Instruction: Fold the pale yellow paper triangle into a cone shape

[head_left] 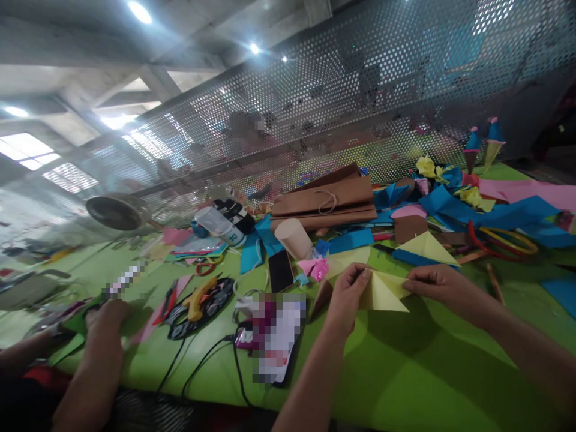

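A creased sheet of yellow paper [382, 291] is held up just above the green tabletop [405, 372]. My left hand [351, 291] pinches its left edge between thumb and fingers. On the opposite side, my right hand [429, 282] grips the right corner with its fingertips. Folds run from the sheet's top middle, and its lower edge points down to the right. Behind my right hand lies another folded yellow piece [427, 249] on blue paper. A brown paper piece [321, 298] stands beside my left wrist.
A phone [281, 272], a pink paper shape [315, 268] and a beige cylinder [293, 238] are behind my left hand. Red-handled scissors [486, 240] lie back right. A yellow glue gun [198, 300] and cables are left. Another person's arms [101, 354] reach in far left.
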### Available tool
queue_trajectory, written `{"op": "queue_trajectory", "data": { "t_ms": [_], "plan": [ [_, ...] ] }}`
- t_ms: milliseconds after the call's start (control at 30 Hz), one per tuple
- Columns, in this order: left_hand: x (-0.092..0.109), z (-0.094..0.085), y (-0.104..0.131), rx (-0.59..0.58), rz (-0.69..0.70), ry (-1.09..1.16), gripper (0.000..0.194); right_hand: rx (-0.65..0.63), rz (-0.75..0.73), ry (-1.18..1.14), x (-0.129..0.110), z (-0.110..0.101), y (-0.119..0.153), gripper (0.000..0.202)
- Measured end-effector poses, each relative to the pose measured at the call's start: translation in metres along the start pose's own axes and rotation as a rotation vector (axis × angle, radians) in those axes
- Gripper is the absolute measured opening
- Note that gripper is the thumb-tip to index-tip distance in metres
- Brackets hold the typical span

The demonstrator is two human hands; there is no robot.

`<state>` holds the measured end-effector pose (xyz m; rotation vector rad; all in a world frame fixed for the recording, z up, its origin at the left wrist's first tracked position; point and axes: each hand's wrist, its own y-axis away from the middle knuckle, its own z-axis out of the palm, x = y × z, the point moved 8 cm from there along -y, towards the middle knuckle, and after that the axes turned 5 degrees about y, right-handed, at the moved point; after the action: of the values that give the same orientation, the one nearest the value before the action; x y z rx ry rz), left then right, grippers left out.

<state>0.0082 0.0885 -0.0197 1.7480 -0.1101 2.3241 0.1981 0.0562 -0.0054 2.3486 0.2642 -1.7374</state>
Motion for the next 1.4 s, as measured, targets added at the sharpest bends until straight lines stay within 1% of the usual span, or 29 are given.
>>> {"op": "queue_trajectory", "data": {
  "t_ms": [167, 333, 467, 600, 667, 833, 933, 1033, 1200, 1300, 1400],
  "plan": [
    [-0.001, 0.000, 0.000, 0.004, -0.009, -0.007, 0.031, 0.111, 0.004, 0.042, -0.002, -0.008, 0.000, 0.048],
    [-0.004, -0.001, 0.000, 0.012, -0.039, -0.018, 0.029, 0.146, 0.005, 0.088, -0.007, -0.009, 0.002, 0.048],
    [-0.006, 0.000, 0.001, 0.016, -0.058, -0.006, 0.025, 0.144, -0.014, 0.126, -0.007, -0.009, 0.002, 0.047],
    [0.000, 0.003, 0.002, 0.007, -0.027, -0.064, 0.023, 0.141, -0.052, 0.173, -0.007, -0.010, 0.002, 0.045],
    [0.003, 0.005, 0.003, -0.005, -0.020, -0.102, 0.025, 0.139, -0.065, 0.190, -0.008, -0.011, 0.003, 0.043],
    [0.007, 0.011, 0.004, -0.066, -0.039, -0.117, 0.032, 0.139, -0.077, 0.218, -0.013, -0.011, 0.003, 0.041],
    [0.011, 0.011, 0.002, -0.073, 0.006, -0.160, 0.031, 0.145, -0.095, 0.261, -0.017, -0.011, 0.004, 0.040],
    [0.014, 0.009, 0.002, -0.049, 0.049, -0.162, 0.028, 0.154, -0.110, 0.285, -0.018, -0.012, 0.004, 0.041],
    [0.014, 0.007, 0.001, -0.022, 0.073, -0.151, 0.023, 0.152, -0.136, 0.341, -0.018, -0.012, 0.005, 0.039],
    [0.016, 0.010, 0.002, -0.034, 0.101, -0.224, 0.020, 0.124, -0.158, 0.445, -0.022, -0.007, 0.005, 0.034],
    [0.016, 0.019, 0.004, -0.083, 0.118, -0.326, 0.017, 0.100, -0.187, 0.487, -0.025, 0.000, 0.005, 0.027]
  ]
}}
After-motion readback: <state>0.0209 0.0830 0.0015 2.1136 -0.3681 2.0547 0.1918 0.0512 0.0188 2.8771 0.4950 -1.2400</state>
